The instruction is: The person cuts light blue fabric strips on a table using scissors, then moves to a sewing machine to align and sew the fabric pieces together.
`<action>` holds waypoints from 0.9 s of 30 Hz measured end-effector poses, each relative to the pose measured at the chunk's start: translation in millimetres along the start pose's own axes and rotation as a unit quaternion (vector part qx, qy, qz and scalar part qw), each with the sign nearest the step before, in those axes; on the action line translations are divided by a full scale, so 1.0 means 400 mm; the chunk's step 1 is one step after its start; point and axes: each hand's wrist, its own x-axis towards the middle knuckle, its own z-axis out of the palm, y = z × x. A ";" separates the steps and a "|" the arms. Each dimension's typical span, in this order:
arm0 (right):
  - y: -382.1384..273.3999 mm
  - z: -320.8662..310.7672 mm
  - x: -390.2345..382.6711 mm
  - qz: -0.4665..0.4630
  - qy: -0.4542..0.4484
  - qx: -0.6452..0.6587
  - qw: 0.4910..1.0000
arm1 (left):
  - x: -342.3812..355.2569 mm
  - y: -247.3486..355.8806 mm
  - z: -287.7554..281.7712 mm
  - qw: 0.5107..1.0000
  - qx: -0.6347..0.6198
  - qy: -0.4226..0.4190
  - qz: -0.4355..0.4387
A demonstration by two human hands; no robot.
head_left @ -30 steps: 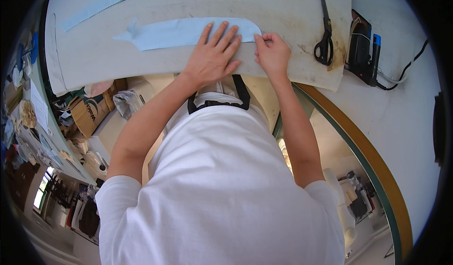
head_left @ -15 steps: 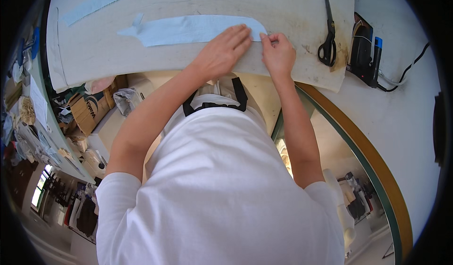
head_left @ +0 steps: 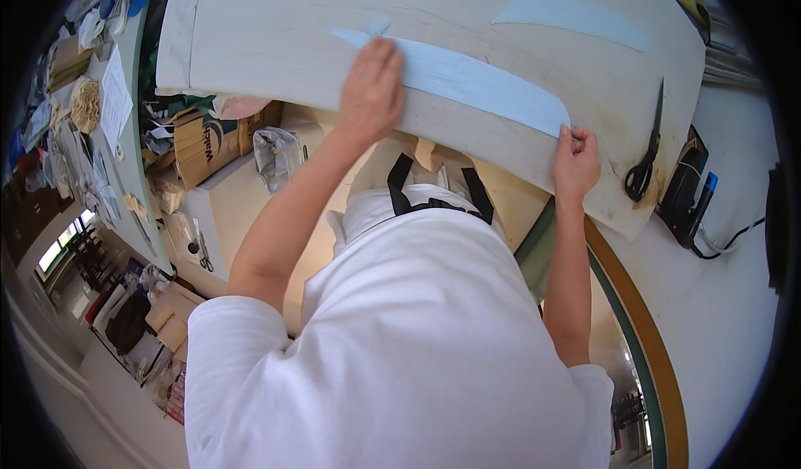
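Note:
A long light blue fabric strip [head_left: 476, 84] with one rounded end lies on the pale padded board [head_left: 275, 35]. My left hand [head_left: 372, 85] rests over the left part of the strip, near a small narrow tab, with its fingers stretched out side by side and bent slightly. My right hand [head_left: 576, 160] pinches the strip's rounded right end between thumb and forefinger, near the board's front edge.
Black scissors [head_left: 642, 168] lie right of my right hand, beside a dark iron [head_left: 686, 194] with a cord. Other blue fabric pieces [head_left: 576, 20] lie farther back. A cluttered side table [head_left: 113, 114] and cardboard box [head_left: 204, 148] are at the left.
My left hand has slid leftward along the strip from near its right end. My right hand still pinches the rounded end. The whole view has shifted, with the board appearing more tilted.

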 end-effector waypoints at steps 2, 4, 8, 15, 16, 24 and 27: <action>-0.005 -0.005 -0.003 0.003 -0.001 0.012 1.000 | -0.020 -0.075 -0.045 0.997 0.046 0.028 -0.061; -0.007 -0.004 -0.001 0.002 -0.002 0.018 1.000 | -0.022 -0.143 -0.061 0.981 0.055 0.059 -0.176; 0.015 -0.003 0.008 -0.011 -0.002 0.009 1.000 | 0.104 -0.162 -0.081 0.991 -0.089 -0.053 -0.084; -0.001 -0.008 0.002 -0.013 0.014 0.023 1.000 | 0.153 -0.241 -0.029 0.973 -0.087 -0.186 -0.105; -0.024 -0.016 -0.010 -0.015 0.012 0.032 0.999 | 0.150 -0.246 -0.028 0.965 -0.108 -0.200 -0.127; -0.170 0.044 -0.105 -0.342 -0.041 0.074 0.936 | 0.150 -0.241 -0.035 0.974 -0.096 -0.181 -0.094; -0.237 0.084 -0.132 -0.375 -0.099 0.096 0.917 | 0.151 -0.238 -0.033 0.975 -0.094 -0.181 -0.090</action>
